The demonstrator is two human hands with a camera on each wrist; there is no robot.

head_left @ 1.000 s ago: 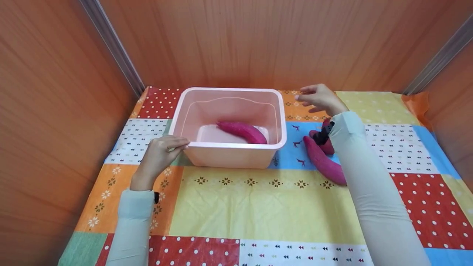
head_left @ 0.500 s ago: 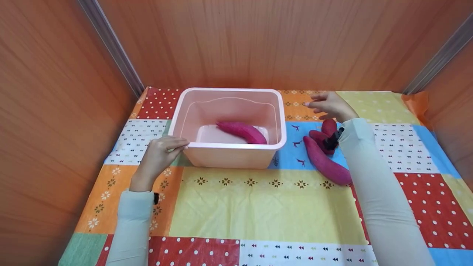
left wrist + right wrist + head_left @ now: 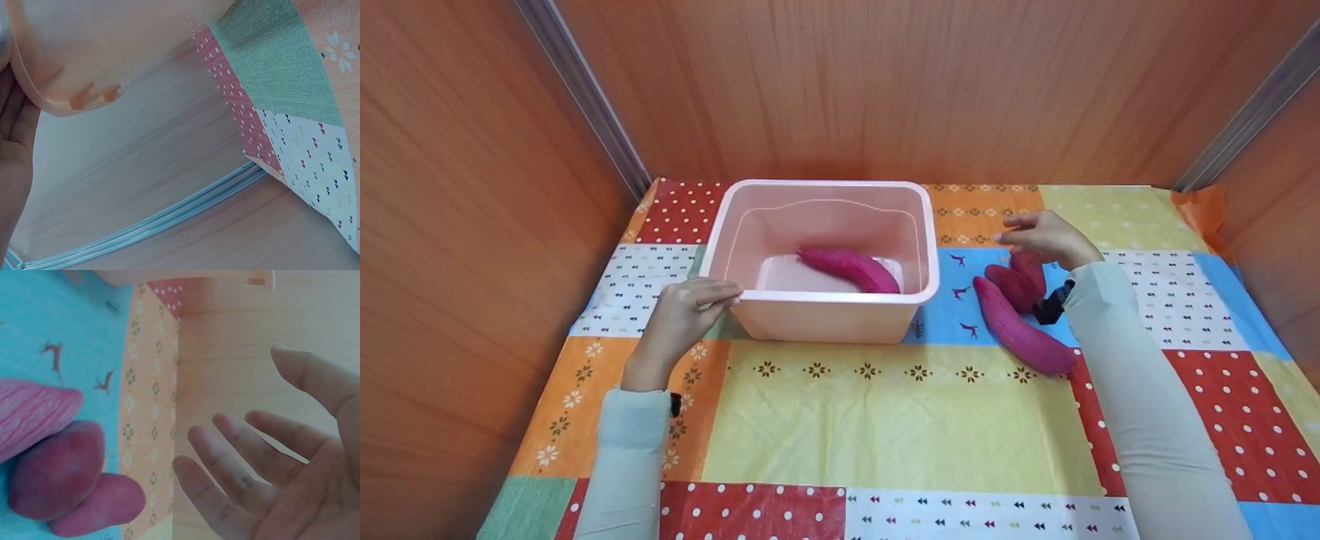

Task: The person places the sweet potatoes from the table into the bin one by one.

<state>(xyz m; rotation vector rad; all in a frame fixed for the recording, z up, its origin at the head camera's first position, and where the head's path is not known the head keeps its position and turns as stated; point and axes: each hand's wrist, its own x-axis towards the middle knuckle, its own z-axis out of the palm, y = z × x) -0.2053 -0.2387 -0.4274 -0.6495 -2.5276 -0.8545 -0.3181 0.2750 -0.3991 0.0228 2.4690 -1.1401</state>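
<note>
Gripping the near left corner of the pink plastic bin (image 3: 825, 321), the left hand (image 3: 682, 311) pinches the rim between thumb and bent fingers. To the right of the bin, and apart from it, the right hand (image 3: 1054, 236) is palm down, its thumb spread well away from the loosely extended fingers (image 3: 208, 486); it holds nothing. Inside the bin, a curved magenta sweet potato (image 3: 851, 268) lies on the floor, toward the right-hand wall. Outside, to the right of the bin, are three more: a long, curved sweet potato (image 3: 1020, 334), nearest the viewer, and beyond it a dark, plump sweet potato (image 3: 56, 472) and a small sweet potato (image 3: 109, 506), which overlap in both views. In the head view the right hand partly covers this last pair. Beneath and around the bin, a patchwork-print cloth (image 3: 885, 427) covers the worktop. Behind the bin stands a wood-grain panel (image 3: 840, 90), with similar panels to its left and right. Pale green sleeves (image 3: 1155, 412) cover both forearms, and a black device (image 3: 1054, 302) sits at the right wrist.
</note>
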